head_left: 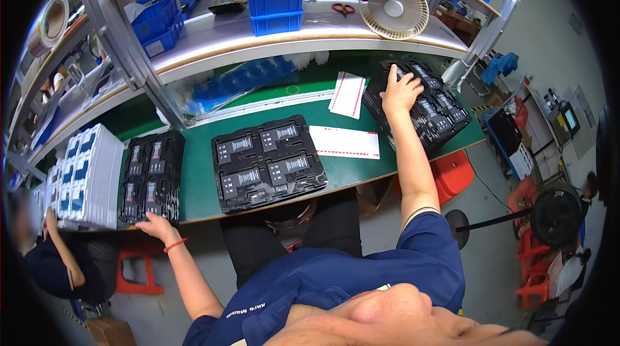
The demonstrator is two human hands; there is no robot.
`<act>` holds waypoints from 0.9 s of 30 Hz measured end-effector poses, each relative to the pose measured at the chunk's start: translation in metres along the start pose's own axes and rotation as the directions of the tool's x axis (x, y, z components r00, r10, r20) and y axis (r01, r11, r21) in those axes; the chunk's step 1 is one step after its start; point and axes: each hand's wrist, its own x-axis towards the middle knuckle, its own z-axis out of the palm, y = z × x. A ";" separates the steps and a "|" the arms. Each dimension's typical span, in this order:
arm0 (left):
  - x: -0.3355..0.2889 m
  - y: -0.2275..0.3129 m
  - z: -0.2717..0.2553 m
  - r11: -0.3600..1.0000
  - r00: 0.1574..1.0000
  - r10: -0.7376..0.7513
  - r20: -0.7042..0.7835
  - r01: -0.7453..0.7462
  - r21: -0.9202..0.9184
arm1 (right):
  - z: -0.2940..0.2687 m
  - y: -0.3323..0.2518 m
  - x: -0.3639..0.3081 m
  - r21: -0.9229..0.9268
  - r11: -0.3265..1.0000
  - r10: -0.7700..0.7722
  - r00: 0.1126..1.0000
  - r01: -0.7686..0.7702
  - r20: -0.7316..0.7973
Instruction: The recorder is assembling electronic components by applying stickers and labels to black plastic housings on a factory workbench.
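Observation:
My right hand [402, 93] rests on a stack of black plastic trays [445, 127] at the right, fingers spread over its top. The trays' compartments hold flat dark parts with pale labels. At the left, my left hand [158, 226] is at the front edge of another black tray stack [169, 181], its fingers stretched out along the edge. That stack's top tray also carries labelled flat parts. Between my hands lies a black tray [270, 177] with four compartments, each with a labelled dark part. I see no loose part in either hand.
White printed sheets [349, 142] lie right of the middle tray. A tall white tray stack [103, 171] stands far left, beside a co-worker's hand [50, 223]. The shelf above holds blue bins [276, 7], red scissors [343, 9] and a fan grille [394, 8]. Red stools [452, 177] stand below.

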 end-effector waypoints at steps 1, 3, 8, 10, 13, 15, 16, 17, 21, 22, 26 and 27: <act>0.002 -0.006 0.002 0.998 0.997 0.049 -0.055 -0.047 0.038 | -0.011 0.002 0.000 0.075 0.997 -0.023 0.990 0.013 0.136; 0.001 0.001 0.003 0.999 0.999 0.034 0.028 -0.034 0.003 | 0.003 0.009 0.006 0.090 0.996 -0.026 0.992 0.015 0.120; 0.019 -0.023 0.015 0.996 0.998 0.066 -0.011 -0.067 -0.057 | 0.027 0.015 0.022 0.055 0.997 -0.056 0.998 0.055 0.018; 0.028 -0.031 0.014 0.995 0.994 0.104 -0.031 -0.104 0.005 | 0.036 0.016 0.026 0.052 0.997 -0.060 0.998 0.061 -0.018; 0.020 -0.017 0.018 0.996 0.995 0.091 -0.025 -0.091 0.024 | 0.038 0.025 0.027 0.053 0.997 -0.050 0.998 0.051 -0.024; 0.027 -0.022 0.018 0.994 0.995 0.097 -0.035 -0.096 0.049 | 0.038 0.027 0.026 0.045 0.997 -0.060 0.998 0.061 -0.026; 0.027 -0.022 0.016 0.993 0.994 0.106 -0.033 -0.105 0.045 | 0.037 0.027 0.025 0.056 0.996 -0.065 0.998 0.066 -0.025; 0.026 -0.020 0.014 0.996 0.996 0.084 -0.019 -0.084 0.013 | 0.038 0.027 0.024 0.062 0.995 -0.072 0.997 0.074 -0.039; 0.019 -0.019 0.014 0.988 0.989 0.149 -0.026 -0.147 0.056 | 0.036 0.030 0.019 0.051 0.995 -0.075 0.992 0.081 -0.101; 0.014 -0.012 0.015 0.991 0.992 0.122 -0.031 -0.120 0.067 | 0.037 0.033 0.019 0.041 0.996 -0.074 0.990 0.079 -0.117; 0.015 -0.001 0.006 1.000 0.999 -0.009 0.051 0.008 0.018 | 0.040 0.034 0.019 -0.013 0.995 -0.103 0.979 0.102 -0.177; 0.015 0.003 0.004 0.999 0.995 -0.050 0.085 0.050 0.001 | 0.041 0.034 0.018 -0.037 0.994 -0.110 0.971 0.104 -0.211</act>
